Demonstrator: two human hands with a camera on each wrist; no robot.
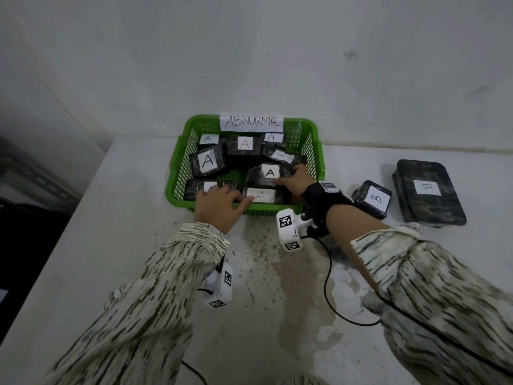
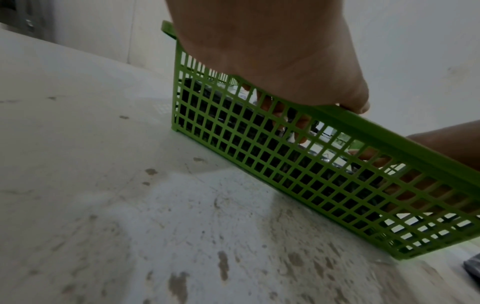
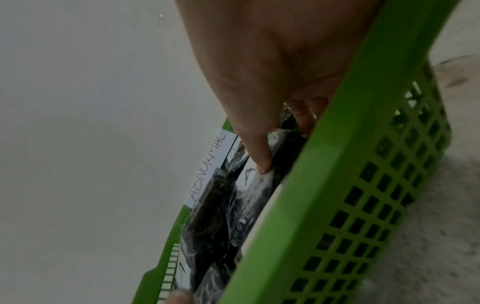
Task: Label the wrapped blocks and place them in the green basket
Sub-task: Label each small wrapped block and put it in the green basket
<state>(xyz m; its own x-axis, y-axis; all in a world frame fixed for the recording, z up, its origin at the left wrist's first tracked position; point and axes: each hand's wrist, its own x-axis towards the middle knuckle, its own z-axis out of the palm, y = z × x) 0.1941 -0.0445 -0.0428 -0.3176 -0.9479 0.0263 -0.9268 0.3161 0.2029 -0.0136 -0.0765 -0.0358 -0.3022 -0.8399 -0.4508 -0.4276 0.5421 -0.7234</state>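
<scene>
The green basket [image 1: 177, 162] stands at the back of the table and holds several black wrapped blocks with white "A" labels. My right hand [image 1: 294, 179] reaches in over the near right corner and pinches the middle-right block [image 1: 261, 173], thumb on its top beside the label. In the right wrist view the thumb [image 3: 259, 154] presses on that block [image 3: 259, 185], the fingers curled behind it. My left hand [image 1: 219, 204] lies over the near rim, fingers spread on the near-left block [image 1: 194, 188], thumb touching the near "A" block [image 1: 261, 195]. Its fingers show through the basket mesh [image 2: 337, 174].
A paper sign reading "ABNORMAL" [image 1: 251, 122] is fixed to the basket's far rim. Two wrapped blocks labelled "B", a small one [image 1: 373, 198] and a large one [image 1: 429, 191], lie on the table right of the basket. A wall rises behind.
</scene>
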